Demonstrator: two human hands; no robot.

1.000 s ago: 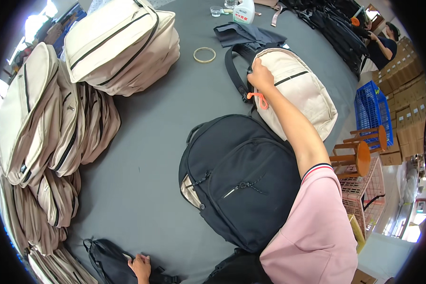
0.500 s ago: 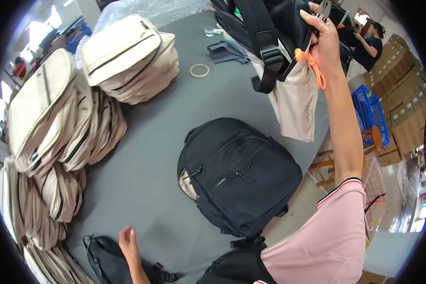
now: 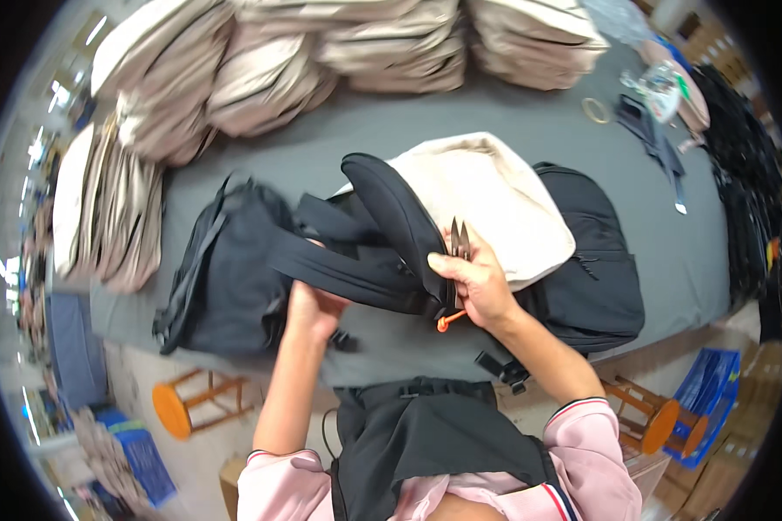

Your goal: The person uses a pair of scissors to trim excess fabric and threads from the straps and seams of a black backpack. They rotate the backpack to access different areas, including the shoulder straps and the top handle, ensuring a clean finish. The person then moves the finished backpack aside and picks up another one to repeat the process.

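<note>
Grey tabletop (image 3: 365, 122), hands (image 3: 485, 286) touching backpack (image 3: 491, 208), right curled round snips (image 3: 460, 236) (left (image 3: 317, 314) half-hidden)

A strap (image 3: 343, 278) hides part of the left grip (image 3: 315, 311). The right grip (image 3: 480, 282) hides the handles of the snips (image 3: 459, 249). Some bag piles (image 3: 395, 52) near the counter (image 3: 391, 117)'s far edge get cut off.

Two hands (image 3: 482, 282), one pair of snips (image 3: 459, 243), one ring (image 3: 596, 110) and three stools (image 3: 173, 411) show. Near the hands are two black bags (image 3: 595, 286) and one cream backpack (image 3: 491, 200).
</note>
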